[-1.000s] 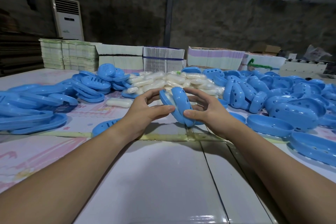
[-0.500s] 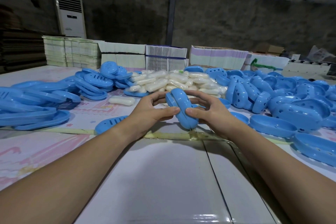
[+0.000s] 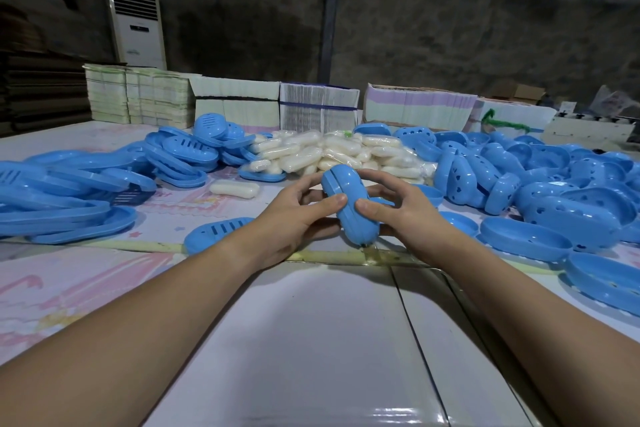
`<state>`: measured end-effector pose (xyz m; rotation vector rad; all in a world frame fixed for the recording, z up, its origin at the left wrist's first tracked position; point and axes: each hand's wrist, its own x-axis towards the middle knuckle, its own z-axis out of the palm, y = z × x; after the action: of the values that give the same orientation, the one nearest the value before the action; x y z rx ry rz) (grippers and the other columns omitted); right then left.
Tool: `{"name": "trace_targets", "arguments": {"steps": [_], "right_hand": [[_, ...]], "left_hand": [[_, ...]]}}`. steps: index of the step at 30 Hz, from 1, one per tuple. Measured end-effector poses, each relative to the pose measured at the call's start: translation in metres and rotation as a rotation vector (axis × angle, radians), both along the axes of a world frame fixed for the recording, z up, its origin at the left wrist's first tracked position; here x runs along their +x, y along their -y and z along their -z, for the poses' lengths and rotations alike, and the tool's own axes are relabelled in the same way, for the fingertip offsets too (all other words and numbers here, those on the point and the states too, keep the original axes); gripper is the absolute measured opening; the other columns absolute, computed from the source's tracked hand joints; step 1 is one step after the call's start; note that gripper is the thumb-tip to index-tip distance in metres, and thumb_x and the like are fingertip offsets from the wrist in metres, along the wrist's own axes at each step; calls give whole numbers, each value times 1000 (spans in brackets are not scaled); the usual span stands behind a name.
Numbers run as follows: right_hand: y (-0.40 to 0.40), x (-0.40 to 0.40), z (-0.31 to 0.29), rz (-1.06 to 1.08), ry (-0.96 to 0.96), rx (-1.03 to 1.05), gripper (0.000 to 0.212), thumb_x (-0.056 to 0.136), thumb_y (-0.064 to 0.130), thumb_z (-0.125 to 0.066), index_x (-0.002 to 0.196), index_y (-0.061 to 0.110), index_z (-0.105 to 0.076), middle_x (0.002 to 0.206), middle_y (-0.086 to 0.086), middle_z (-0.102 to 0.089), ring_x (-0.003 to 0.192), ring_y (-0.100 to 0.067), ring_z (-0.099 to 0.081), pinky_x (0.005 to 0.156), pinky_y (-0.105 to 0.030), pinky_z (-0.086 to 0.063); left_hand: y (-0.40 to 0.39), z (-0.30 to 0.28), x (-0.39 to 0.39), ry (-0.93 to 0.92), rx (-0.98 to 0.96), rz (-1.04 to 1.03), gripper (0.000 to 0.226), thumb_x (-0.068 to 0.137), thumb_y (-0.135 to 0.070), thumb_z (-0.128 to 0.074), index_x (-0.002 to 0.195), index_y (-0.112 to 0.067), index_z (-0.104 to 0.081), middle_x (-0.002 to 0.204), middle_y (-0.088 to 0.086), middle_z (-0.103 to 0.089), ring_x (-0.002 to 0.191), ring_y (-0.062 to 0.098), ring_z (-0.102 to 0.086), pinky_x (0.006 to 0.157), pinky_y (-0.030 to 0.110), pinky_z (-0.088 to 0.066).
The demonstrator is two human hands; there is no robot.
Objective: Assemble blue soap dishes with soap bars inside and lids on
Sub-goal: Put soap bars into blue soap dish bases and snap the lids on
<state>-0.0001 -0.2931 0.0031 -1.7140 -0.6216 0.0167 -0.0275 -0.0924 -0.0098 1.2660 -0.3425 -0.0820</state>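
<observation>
Both hands hold one closed blue soap dish [image 3: 349, 204] on edge above the table, its seam facing me. My left hand [image 3: 294, 218] grips its left side, thumb across the front. My right hand [image 3: 398, 211] grips the right side, thumb pressed near the seam. Whatever is inside the dish is hidden. Behind it lies a heap of wrapped white soap bars [image 3: 332, 152]. One loose soap bar [image 3: 234, 188] lies to the left. A slotted blue lid [image 3: 216, 232] rests by my left wrist.
Stacked blue trays and slotted lids [image 3: 69, 198] fill the left side. Perforated blue dish parts [image 3: 540, 184] pile up on the right, with open blue bases [image 3: 523, 241] near my right arm. Bundles of flat cartons [image 3: 318, 107] line the table's far edge. A white smooth board [image 3: 311, 340] lies in front of me.
The two halves of the dish, apart a second ago, are now pressed together. Both hands have squeezed inward and the dish sits a little more upright.
</observation>
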Motion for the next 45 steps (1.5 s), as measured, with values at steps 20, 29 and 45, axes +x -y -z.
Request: {"name": "trace_targets", "arguments": {"steps": [20, 29, 45], "right_hand": [[1, -1, -2, -25, -17, -25, 52, 68, 43, -81, 118, 44, -65, 104, -2, -70, 104, -21, -68, 90, -50, -56], [-2, 2, -3, -9, -56, -26, 44, 73, 41, -76, 115, 44, -66, 88, 4, -69, 97, -18, -69, 81, -39, -58], [5, -1, -12, -94, -169, 8, 57, 73, 20, -80, 126, 29, -61, 107, -17, -70, 99, -32, -70, 81, -39, -58]], "left_hand": [[-3, -3, 0, -58, 136, 49, 51, 84, -35, -73, 132, -26, -58, 136, 21, -60, 107, 40, -71, 99, 49, -55], [-2, -2, 3, -72, 110, 38, 45, 91, -34, -71, 133, -26, -57, 128, 14, -68, 104, 43, -71, 95, 51, -57], [2, -3, -1, -69, 65, -54, 53, 81, -34, -76, 130, -26, -57, 113, 11, -74, 96, 38, -74, 78, 41, -63]]}}
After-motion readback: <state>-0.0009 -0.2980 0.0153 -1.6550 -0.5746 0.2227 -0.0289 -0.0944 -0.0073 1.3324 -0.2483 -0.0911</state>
